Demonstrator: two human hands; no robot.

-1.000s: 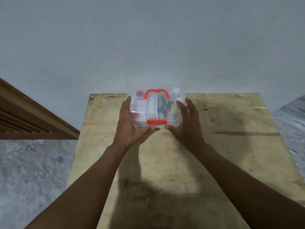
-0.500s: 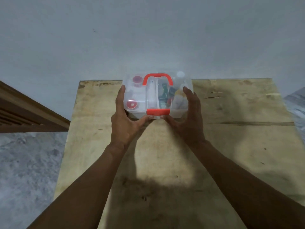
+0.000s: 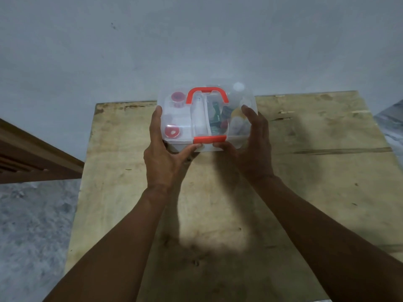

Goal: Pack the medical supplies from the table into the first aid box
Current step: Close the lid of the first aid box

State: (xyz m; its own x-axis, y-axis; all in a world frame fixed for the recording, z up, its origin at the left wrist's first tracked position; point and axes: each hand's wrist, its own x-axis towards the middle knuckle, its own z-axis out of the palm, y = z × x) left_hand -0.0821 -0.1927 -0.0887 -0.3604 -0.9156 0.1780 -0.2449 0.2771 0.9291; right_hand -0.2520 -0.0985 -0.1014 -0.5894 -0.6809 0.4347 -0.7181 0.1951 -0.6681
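Left hand (image 3: pixel 162 158) and right hand (image 3: pixel 254 153) grip the closed first aid box (image 3: pixel 206 120); supplies inside.

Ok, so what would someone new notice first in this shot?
The clear first aid box with its orange handle and latch, gripped between the left hand and right hand over the far end of the wooden table. Next, two red round items showing through the lid on its left side.

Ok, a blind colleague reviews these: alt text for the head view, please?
The left hand and right hand grip the sides of a clear first aid box with red handle and latch at a wooden table; packed supplies show through it.
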